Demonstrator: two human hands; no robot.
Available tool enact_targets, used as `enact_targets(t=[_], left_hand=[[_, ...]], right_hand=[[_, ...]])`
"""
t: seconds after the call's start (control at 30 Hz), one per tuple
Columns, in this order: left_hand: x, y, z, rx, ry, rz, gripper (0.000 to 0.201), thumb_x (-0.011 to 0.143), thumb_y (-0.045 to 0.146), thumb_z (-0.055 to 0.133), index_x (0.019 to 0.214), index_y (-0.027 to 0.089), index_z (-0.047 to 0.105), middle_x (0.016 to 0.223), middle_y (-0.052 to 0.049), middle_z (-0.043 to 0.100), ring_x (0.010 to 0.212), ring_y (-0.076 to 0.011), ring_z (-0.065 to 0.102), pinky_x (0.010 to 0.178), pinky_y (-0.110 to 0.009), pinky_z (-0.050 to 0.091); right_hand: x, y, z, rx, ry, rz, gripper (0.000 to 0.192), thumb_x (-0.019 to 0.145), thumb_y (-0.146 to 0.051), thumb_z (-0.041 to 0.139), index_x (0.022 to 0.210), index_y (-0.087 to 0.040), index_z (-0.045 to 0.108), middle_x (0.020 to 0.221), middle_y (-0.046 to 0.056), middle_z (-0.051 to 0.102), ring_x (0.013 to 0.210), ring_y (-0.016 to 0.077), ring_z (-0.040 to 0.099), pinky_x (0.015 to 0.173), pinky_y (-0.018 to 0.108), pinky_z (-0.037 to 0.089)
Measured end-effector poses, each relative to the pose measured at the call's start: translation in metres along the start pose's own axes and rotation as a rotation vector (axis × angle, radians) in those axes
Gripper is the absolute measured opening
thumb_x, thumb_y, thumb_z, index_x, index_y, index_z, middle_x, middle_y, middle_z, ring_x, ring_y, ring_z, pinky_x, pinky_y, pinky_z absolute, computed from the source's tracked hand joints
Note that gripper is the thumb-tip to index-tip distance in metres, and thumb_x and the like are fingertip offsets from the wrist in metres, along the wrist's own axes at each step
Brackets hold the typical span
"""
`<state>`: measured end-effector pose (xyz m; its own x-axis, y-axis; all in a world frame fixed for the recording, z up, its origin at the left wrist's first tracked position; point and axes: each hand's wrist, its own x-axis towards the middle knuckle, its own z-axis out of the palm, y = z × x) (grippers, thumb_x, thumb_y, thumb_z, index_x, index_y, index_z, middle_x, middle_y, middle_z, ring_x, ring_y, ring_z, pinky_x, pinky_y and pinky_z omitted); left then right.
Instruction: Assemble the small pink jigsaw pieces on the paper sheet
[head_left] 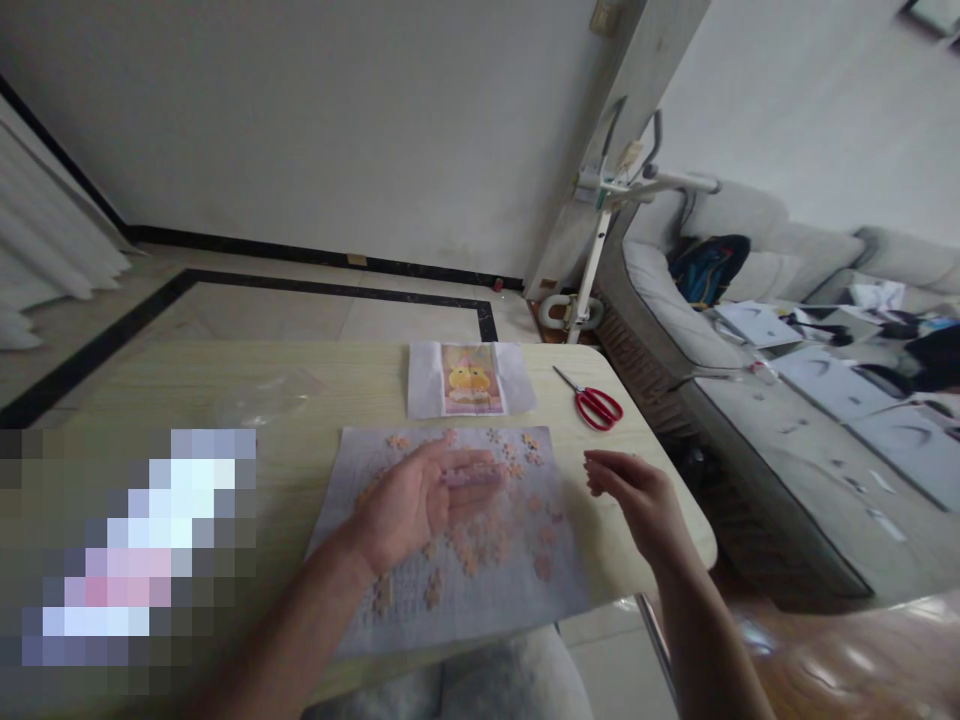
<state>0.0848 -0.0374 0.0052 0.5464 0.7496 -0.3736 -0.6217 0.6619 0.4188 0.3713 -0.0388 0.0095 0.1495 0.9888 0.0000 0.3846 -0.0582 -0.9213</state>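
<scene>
Left hand [409, 500] first: palm turned up, fingers apart from the thumb and stretched rightward above the printed sheet [517, 615]. Across its fingers I see a pale lilac strip [472, 474], too blurred for me to identify.

Sweep from the far left: white curtain [52, 230] by the wall, then a black floor band [330, 284] beyond the table [150, 385]. At near left, a pixelated patch [139, 560] hides part of my view. Clear plastic bag [266, 398] on the tabletop, left of the sheet and toward the far edge.

Puzzle pieces [469, 555], mostly orange and pink, lie scattered over the sheet, on the near and far sides of the left hand; some sit close together, but blur keeps me from telling whether they interlock. Just beyond the sheet is a white paper bearing a picture [470, 380] with a yellow figure.

Right hand [626, 480]: over the table, right of the sheet, fingers curled with the tips pointing left. I cannot tell whether finger and thumb meet or pinch anything. Red-handled scissors [598, 408] lie farther off than this hand, blades toward far left.

Beyond the table's far right corner I note white exercise equipment [592, 260]; farther right, a pale sofa [750, 200] carrying a dark blue backpack [709, 268].
</scene>
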Motion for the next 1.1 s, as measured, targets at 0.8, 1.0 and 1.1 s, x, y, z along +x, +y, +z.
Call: enact_targets(t=[0.8, 1.0, 1.1], left_hand=[[0.004, -0.007, -0.009, 0.017, -0.073, -0.005, 0.033, 0.086, 0.019, 0.051, 0.111, 0.004, 0.067, 0.110, -0.020, 0.071, 0.102, -0.0268, 0.069, 0.096, -0.038, 0.048], [0.005, -0.008, -0.003, 0.043, -0.125, 0.026, 0.044, 0.097, 0.035, 0.040, 0.111, 0.003, 0.066, 0.101, -0.019, 0.071, 0.095, -0.0245, 0.067, 0.089, -0.035, 0.050], [0.006, -0.010, -0.005, 0.057, -0.187, 0.049, 0.045, 0.098, 0.038, 0.038, 0.107, 0.005, 0.068, 0.097, -0.016, 0.070, 0.090, -0.0237, 0.067, 0.083, -0.034, 0.051]], right_hand=[[0.000, 0.000, 0.015, -0.626, 0.152, -0.410, 0.022, 0.084, -0.031, 0.061, 0.098, -0.018, 0.072, 0.094, 0.009, 0.063, 0.077, 0.0218, 0.059, 0.072, 0.037, 0.049], [-0.030, -0.058, 0.078, -0.415, -0.245, -0.622, 0.032, 0.085, -0.018, 0.066, 0.115, -0.028, 0.067, 0.104, 0.005, 0.059, 0.096, 0.0200, 0.058, 0.084, 0.034, 0.050], [-0.029, -0.065, 0.090, -0.423, -0.310, -0.593, 0.031, 0.083, -0.015, 0.069, 0.110, -0.031, 0.069, 0.104, 0.003, 0.060, 0.095, 0.0198, 0.057, 0.084, 0.035, 0.049]])
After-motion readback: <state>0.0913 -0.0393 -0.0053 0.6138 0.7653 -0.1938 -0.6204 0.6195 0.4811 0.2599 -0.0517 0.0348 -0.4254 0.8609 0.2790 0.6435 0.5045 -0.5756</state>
